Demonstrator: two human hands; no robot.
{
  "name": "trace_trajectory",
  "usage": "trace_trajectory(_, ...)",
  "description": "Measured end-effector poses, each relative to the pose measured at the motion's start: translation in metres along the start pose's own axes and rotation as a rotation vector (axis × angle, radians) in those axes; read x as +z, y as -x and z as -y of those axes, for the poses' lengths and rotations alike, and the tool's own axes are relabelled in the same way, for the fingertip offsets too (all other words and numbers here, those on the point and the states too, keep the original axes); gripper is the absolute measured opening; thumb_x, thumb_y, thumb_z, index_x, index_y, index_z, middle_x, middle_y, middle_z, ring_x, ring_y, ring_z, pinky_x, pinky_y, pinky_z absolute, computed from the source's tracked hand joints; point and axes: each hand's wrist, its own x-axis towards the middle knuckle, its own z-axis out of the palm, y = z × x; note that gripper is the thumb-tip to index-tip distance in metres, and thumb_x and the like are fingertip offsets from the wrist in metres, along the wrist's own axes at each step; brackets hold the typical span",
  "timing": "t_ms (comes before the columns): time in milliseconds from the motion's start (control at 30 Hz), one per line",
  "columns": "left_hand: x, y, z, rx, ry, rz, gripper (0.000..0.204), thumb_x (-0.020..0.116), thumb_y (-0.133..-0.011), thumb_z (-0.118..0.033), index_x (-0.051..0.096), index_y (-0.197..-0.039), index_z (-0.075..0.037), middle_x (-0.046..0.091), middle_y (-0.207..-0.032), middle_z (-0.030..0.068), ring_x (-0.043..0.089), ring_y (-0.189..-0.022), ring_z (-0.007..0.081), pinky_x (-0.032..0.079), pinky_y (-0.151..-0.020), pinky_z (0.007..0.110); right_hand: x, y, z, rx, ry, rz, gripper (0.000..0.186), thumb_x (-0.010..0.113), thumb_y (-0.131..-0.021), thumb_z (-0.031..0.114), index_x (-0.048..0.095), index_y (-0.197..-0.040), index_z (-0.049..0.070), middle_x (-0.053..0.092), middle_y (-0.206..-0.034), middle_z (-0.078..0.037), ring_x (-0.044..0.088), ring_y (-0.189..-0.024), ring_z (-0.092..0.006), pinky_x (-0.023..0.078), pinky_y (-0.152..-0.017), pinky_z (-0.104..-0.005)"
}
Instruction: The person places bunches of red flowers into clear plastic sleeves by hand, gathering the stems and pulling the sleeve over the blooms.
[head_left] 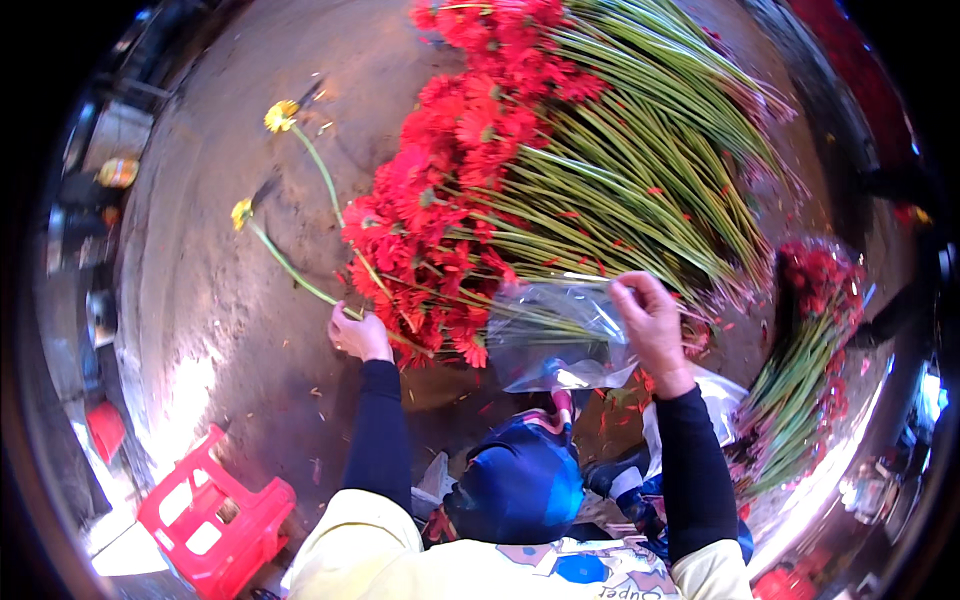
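Observation:
My left hand is closed on the stem of a yellow gerbera daisy, whose bloom points to the far left. A second yellow gerbera lies beyond it, its stem reaching onto the red blooms. With fingers pinched, my right hand grips the edge of a clear plastic sleeve. The sleeve hangs spread out over the near edge of the heap. Red gerberas lie piled in front of me, blooms to the left, long green stems to the right.
A sleeved bunch of red gerberas lies at the right, next to a white plastic bag. A red plastic stool is at the lower left. Loose red petals dot the brown floor.

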Motion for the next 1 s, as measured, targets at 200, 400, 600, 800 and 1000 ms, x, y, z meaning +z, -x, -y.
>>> trace_trajectory(200, -0.085, 0.137, -0.201, 0.280, 0.995, 1.166, 0.068, 0.072, -0.081, -0.023, 0.035, -0.136, -0.008, 0.055, -0.111, 0.0098, 0.056, -0.095, 0.0157, 0.050, -0.076, 0.029, -0.068, 0.048, -0.010, 0.026, -0.141, -0.336, 0.011, 0.066, -0.086, 0.013, 0.058, -0.088, 0.004, 0.049, -0.071, 0.009, 0.040, -0.061, -0.0005, 0.033, -0.055, -0.0165)
trace_trajectory(400, -0.083, 0.254, -0.290, 0.458, 0.886, 1.888, 0.064, 0.043, -0.081, 0.011, 0.027, -0.139, -0.011, 0.051, -0.115, 0.0095, 0.058, -0.093, 0.0162, 0.051, -0.076, 0.029, -0.148, 0.099, -0.032, 0.157, -0.051, -0.464, 0.011, 0.063, -0.088, 0.012, 0.059, -0.092, 0.003, 0.054, -0.068, 0.004, 0.048, -0.061, -0.0026, 0.039, -0.054, -0.0187)
trace_trajectory(600, -0.084, 0.330, -0.357, 0.790, 1.039, 2.239, 0.091, 0.070, -0.081, -0.013, 0.008, -0.148, -0.012, 0.051, -0.126, 0.0123, 0.049, -0.117, 0.0231, 0.038, -0.101, 0.038, -0.237, 0.131, -0.055, -0.111, 0.296, -1.081, 0.009, 0.061, -0.090, 0.010, 0.058, -0.095, 0.004, 0.057, -0.078, 0.000, 0.051, -0.066, -0.0063, 0.043, -0.060, -0.0209)
trace_trajectory(800, 0.037, 0.302, -0.380, 1.529, 0.054, 0.504, 0.073, 0.076, -0.069, -0.034, 0.044, -0.128, -0.007, 0.047, -0.128, 0.0148, 0.038, -0.125, 0.0322, 0.027, -0.102, 0.054, -0.222, 0.105, -0.149, 0.112, 0.187, -0.893, 0.012, 0.063, -0.086, 0.009, 0.057, -0.096, 0.005, 0.059, -0.076, -0.003, 0.055, -0.066, -0.0099, 0.046, -0.061, -0.0241)
trace_trajectory(1000, 0.061, 0.274, -0.401, 1.793, -0.047, 0.447, 0.057, 0.078, -0.064, -0.021, 0.052, -0.114, -0.011, 0.049, -0.125, 0.0090, 0.038, -0.126, 0.0271, 0.020, -0.108, 0.052, -0.207, 0.083, -0.208, 0.307, 0.124, -0.827, 0.016, 0.065, -0.085, 0.014, 0.057, -0.095, 0.005, 0.062, -0.078, -0.007, 0.061, -0.068, -0.0172, 0.049, -0.063, -0.0292)
